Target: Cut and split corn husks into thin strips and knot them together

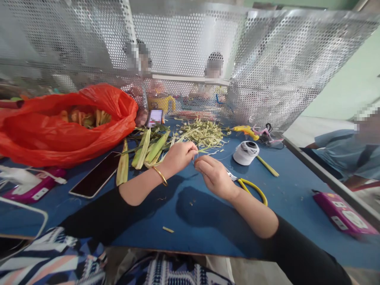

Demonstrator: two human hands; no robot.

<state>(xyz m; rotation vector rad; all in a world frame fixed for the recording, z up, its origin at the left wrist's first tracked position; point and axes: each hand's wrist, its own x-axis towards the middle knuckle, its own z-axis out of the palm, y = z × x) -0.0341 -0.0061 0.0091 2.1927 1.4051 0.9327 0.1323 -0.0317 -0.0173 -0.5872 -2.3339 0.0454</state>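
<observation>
My left hand (181,153), with a gold bangle on the wrist, is pinched closed above the blue table. My right hand (215,176) is pinched closed just beside it, fingertips almost touching. Between them a thin pale strand shows faintly; the fingers mostly hide it. Just beyond the hands lies a heap of shredded husk strips (204,133). Green and yellow corn husks (154,148) lie behind my left wrist. Partly under my right hand are yellow-handled scissors (252,190). A spool of white thread (246,153) stands to the right of that hand.
A red plastic bag (35,134) and a phone (96,174) are on the left. A yellow glue gun (246,131) lies by the perforated metal screen (190,35). Purple power boxes (344,213) sit at both sides. People sit behind the screen and at the right.
</observation>
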